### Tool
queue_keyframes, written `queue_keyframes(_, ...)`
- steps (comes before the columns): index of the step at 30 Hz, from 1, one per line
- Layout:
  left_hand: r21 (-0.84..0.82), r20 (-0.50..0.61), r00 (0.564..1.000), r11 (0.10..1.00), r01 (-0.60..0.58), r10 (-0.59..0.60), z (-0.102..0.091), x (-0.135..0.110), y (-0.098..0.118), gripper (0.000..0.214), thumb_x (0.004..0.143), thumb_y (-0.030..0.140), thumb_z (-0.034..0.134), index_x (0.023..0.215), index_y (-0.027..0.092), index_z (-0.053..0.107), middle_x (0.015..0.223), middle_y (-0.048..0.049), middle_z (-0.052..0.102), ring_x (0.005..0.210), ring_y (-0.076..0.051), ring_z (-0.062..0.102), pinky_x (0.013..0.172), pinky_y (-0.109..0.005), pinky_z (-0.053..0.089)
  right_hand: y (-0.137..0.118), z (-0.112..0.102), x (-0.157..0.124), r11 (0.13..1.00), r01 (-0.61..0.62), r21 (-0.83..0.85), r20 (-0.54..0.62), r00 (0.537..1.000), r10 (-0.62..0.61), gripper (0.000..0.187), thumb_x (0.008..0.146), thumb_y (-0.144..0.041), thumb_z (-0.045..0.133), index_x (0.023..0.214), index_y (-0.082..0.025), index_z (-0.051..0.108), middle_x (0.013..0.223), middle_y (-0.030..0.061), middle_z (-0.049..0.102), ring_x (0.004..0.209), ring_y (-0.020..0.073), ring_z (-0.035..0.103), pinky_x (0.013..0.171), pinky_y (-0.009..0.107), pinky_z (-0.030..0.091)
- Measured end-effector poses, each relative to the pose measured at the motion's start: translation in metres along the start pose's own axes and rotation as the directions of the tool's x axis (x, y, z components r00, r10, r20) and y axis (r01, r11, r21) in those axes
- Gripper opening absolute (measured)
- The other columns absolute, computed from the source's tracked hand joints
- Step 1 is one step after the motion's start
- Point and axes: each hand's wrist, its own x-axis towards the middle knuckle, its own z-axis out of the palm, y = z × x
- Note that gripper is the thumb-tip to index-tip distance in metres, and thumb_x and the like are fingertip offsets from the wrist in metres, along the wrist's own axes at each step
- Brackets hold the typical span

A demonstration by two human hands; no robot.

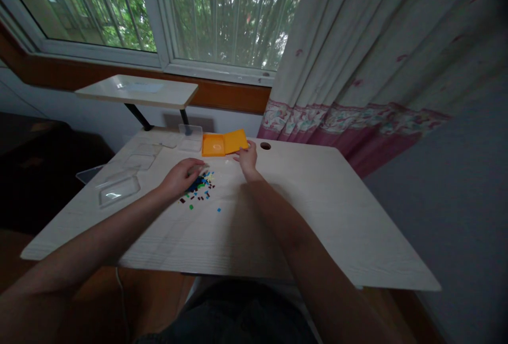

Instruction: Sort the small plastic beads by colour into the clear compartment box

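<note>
My left hand is curled at the left edge of a pile of small coloured bricks, mostly dark blue, with green, brown, light blue and pale ones. Its fingertips are drawn together near something pale, too small to make out. Beyond the pile lies an open yellow-orange plastic case, hinged in the middle. My right hand has its fingers closed on the near right corner of the case's lid, which slants up a little. A stray blue brick and a green brick lie nearer to me.
Clear plastic boxes and lids are spread over the left side of the pale wooden table. Another clear box stands beside the yellow case. A raised shelf is at the back left, a cable hole at the back.
</note>
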Motion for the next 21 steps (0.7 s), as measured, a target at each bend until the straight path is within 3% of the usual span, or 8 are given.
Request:
queue_keyframes(2,0.028,0.152,0.971,0.981,-0.192,0.185,0.004,-0.011,0.008,0.035,0.094,0.043,0.054,0.12,0.025,0.068,0.127,-0.0096,0.067,0.122,-0.025,0.059,0.11,-0.045,0.042,0.003,0.006,0.0,1.0,-0.018,-0.01,-0.064,0.998,0.017,0.052,0.087,-0.015,0.052,0.136,-0.027,0.041,0.11,0.0038,0.064,0.076,0.0093,0.07,0.057,0.018,0.058)
queue_keyframes(4,0.076,0.295,0.906,0.938,-0.338,0.302,0.012,-0.017,0.018,0.039,0.094,0.045,0.055,0.128,0.027,0.064,0.141,-0.0093,0.059,0.136,-0.027,0.048,0.117,-0.049,0.032,0.005,0.008,0.002,0.999,-0.028,-0.016,-0.063,0.998,0.027,0.05,0.087,-0.016,0.054,0.135,-0.026,0.043,0.107,0.0039,0.065,0.072,0.009,0.069,0.056,0.018,0.058)
queue_keyframes(9,0.218,0.469,0.822,0.859,-0.463,0.324,0.043,-0.018,0.035,0.065,0.09,0.063,0.054,0.146,0.03,0.048,0.16,-0.0111,0.034,0.149,-0.034,0.028,0.121,-0.058,0.017,0.004,0.001,0.005,0.992,-0.109,-0.058,0.026,0.994,0.111,0.052,0.09,-0.021,0.057,0.139,-0.025,0.04,0.104,0.0054,0.066,0.053,0.0078,0.065,0.049,0.023,0.06)
queue_keyframes(12,0.282,0.444,0.846,0.85,-0.445,0.296,0.057,-0.015,0.034,0.065,0.093,0.063,0.048,0.147,0.027,0.047,0.16,-0.0138,0.034,0.148,-0.034,0.03,0.122,-0.058,0.015,-0.001,-0.009,0.002,0.977,-0.209,-0.039,0.076,0.974,0.211,0.064,0.089,-0.021,0.06,0.146,-0.023,0.033,0.098,0.0066,0.067,0.05,0.0108,0.065,0.045,0.025,0.059)
queue_keyframes(14,0.309,0.415,0.864,0.849,-0.428,0.284,0.061,-0.011,0.03,0.06,0.096,0.059,0.045,0.145,0.025,0.049,0.157,-0.0144,0.039,0.147,-0.033,0.033,0.122,-0.057,0.016,-0.007,-0.017,-0.004,0.977,-0.208,-0.048,0.109,0.971,0.213,0.068,0.089,-0.018,0.057,0.15,-0.022,0.028,0.094,0.0066,0.067,0.051,0.012,0.066,0.044,0.024,0.058)
queue_keyframes(18,0.288,0.362,0.893,0.879,-0.379,0.267,0.061,-0.004,0.022,0.05,0.099,0.048,0.043,0.137,0.019,0.057,0.145,-0.0165,0.053,0.139,-0.031,0.044,0.118,-0.051,0.03,-0.017,-0.031,-0.026,0.991,-0.058,-0.122,0.16,0.984,0.077,0.064,0.089,-0.017,0.053,0.149,-0.025,0.031,0.097,0.0048,0.065,0.052,0.0102,0.066,0.044,0.021,0.056)
queue_keyframes(21,0.272,0.323,0.909,0.894,-0.355,0.263,0.053,-0.002,0.021,0.042,0.101,0.042,0.041,0.127,0.017,0.064,0.135,-0.0162,0.06,0.133,-0.029,0.05,0.115,-0.049,0.037,-0.021,-0.036,-0.047,0.987,0.09,-0.133,0.251,0.966,-0.054,0.062,0.089,-0.021,0.053,0.148,-0.029,0.034,0.096,0.0017,0.063,0.056,0.009,0.066,0.047,0.02,0.057)
